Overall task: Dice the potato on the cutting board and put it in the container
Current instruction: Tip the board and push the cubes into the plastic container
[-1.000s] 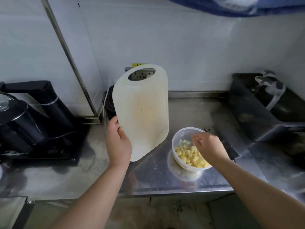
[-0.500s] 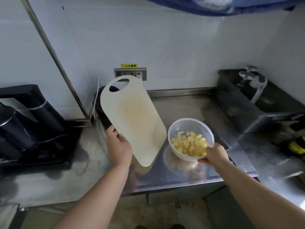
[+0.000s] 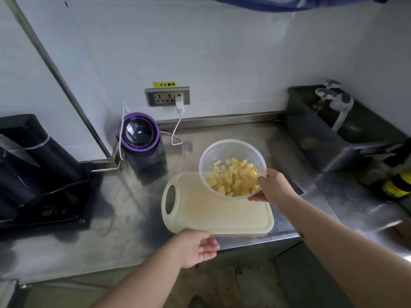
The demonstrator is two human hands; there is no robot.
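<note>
The pale cutting board (image 3: 213,215) lies flat on the steel counter, its handle hole to the left. My left hand (image 3: 195,247) hovers at the board's near edge with relaxed fingers, holding nothing. A clear plastic container (image 3: 232,168) full of yellow diced potato (image 3: 233,178) is lifted over the board's far right corner and tilted toward me. My right hand (image 3: 272,186) grips its right rim, thumb on the edge and fingers underneath.
A purple-topped appliance (image 3: 141,145) stands behind the board, plugged into the wall socket (image 3: 168,96). A black kettle station (image 3: 33,170) fills the left. A dark sink (image 3: 340,130) lies at the right, with a bottle (image 3: 398,185) near the right edge. The counter's front edge (image 3: 255,241) runs just below the board.
The left hand has laid the upright board flat on the counter and let go. The right hand has lifted the container of potato off the counter and over the board.
</note>
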